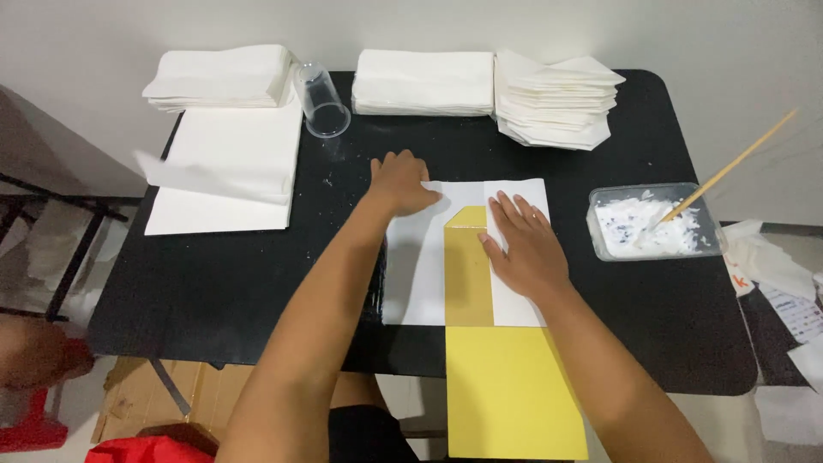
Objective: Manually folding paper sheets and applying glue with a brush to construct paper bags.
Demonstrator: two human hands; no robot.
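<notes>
A white paper sheet (420, 274) lies on the black table (257, 283), folded around a long yellow card (510, 386) that sticks out over the table's front edge. My left hand (401, 182) presses flat on the sheet's top left corner. Palm down on the right folded flap rests my right hand (523, 244), fingers spread beside the yellow strip. Neither hand grips anything.
Stacks of white paper (221, 77) (424, 81) and folded pieces (557, 99) line the back edge. A clear plastic cup (321, 99) lies on its side by flat white sheets (227, 167). A clear tray of white paste (653, 221) with a wooden stick (737, 163) sits at right.
</notes>
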